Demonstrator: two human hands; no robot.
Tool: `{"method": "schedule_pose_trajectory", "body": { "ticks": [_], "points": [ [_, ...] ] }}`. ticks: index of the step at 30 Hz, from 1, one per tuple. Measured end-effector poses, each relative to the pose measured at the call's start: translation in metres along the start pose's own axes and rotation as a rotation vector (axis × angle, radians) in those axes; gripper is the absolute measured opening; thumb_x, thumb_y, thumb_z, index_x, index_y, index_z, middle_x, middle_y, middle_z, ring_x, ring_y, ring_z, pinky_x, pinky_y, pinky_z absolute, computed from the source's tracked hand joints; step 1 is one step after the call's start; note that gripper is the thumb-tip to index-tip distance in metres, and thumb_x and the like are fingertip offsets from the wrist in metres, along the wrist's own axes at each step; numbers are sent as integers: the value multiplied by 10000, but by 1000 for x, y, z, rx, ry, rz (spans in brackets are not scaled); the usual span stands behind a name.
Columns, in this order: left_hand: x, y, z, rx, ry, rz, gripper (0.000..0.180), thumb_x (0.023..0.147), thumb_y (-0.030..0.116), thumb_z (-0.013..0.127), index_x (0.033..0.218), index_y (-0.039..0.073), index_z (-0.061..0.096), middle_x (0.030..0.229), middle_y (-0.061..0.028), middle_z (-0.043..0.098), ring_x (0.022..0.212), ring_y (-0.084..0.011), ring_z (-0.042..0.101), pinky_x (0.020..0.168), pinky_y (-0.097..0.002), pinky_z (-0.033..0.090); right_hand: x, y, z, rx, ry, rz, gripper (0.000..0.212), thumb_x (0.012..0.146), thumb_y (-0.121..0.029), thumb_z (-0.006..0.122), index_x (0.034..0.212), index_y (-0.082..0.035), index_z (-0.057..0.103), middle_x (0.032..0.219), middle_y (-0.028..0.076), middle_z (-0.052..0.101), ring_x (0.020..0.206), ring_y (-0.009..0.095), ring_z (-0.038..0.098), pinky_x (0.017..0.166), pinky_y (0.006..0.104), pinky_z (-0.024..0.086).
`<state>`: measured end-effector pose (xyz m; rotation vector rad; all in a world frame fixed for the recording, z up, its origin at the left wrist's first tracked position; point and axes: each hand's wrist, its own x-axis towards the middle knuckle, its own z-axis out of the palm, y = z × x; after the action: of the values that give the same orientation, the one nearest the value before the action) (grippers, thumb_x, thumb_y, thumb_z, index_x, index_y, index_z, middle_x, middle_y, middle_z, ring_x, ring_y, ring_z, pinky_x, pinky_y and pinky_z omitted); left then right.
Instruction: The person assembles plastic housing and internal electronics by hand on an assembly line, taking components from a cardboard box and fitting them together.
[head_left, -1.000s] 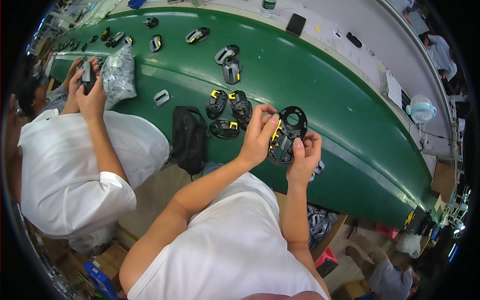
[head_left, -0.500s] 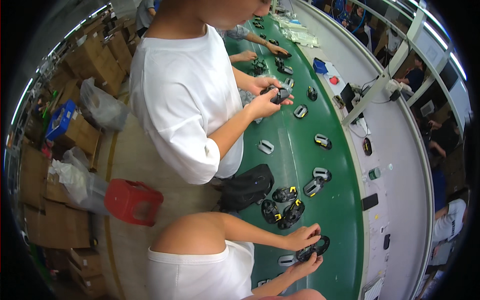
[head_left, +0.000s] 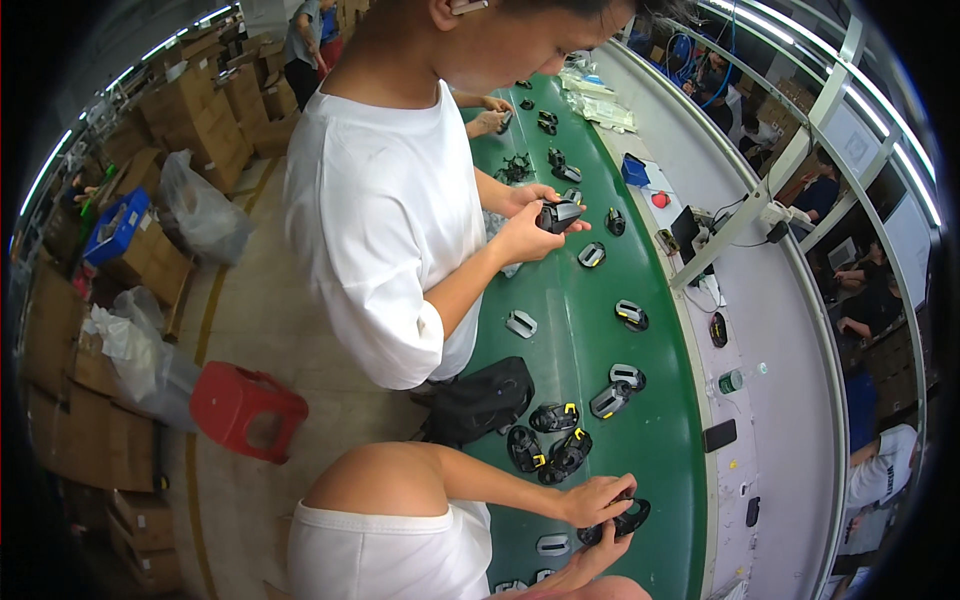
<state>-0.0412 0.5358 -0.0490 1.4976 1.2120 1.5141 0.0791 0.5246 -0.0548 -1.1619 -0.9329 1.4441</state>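
At the lower middle of the green table, my left hand (head_left: 597,501) and my right hand (head_left: 606,547) hold a black oval plastic part (head_left: 632,516) between them. My left fingers close on its far side. The right ones grip it from the near side, and both hands hide much of it. A grey oval piece (head_left: 552,544) lies on the table beside my hands. Farther off sits a cluster of black oval parts with yellow pieces (head_left: 555,416). Grey oval parts (head_left: 609,400) lie to the right of that cluster.
Next to me stands a co-worker (head_left: 375,220) holding a dark grey part (head_left: 558,216) in both hands. A black backpack (head_left: 480,402) rests at the table's left edge. Behind, a red stool (head_left: 245,408) stands on the floor. A phone (head_left: 719,435) lies on the right-hand ledge.
The black part in my hands has tilted; its ring-shaped opening shows less. My view has shifted a little. A farther co-worker's outstretched arm has drawn back from the table.
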Motion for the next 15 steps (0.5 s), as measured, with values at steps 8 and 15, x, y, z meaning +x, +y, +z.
{"method": "schedule_pose_trajectory", "body": {
  "ticks": [8, 15],
  "points": [
    [-1, 7, -1, -99, -20, -9, 243, 891, 198, 453, 1001, -9, 388, 842, -181, 518, 779, -328, 539, 680, -392, 422, -11, -16, 11, -63, 18, -121, 356, 793, -8, 558, 1136, 41, 477, 998, 98, 572, 858, 167, 571, 750, 270, 467],
    [-20, 9, 3, -170, -16, -44, 243, 888, 185, 470, 995, -13, 378, 782, -179, 528, 709, -319, 546, 637, -383, 422, -29, -9, -1, -35, 30, -66, 343, 788, -1, 575, 1113, 58, 481, 1015, 115, 559, 909, 186, 557, 804, 292, 452]
  ]
}}
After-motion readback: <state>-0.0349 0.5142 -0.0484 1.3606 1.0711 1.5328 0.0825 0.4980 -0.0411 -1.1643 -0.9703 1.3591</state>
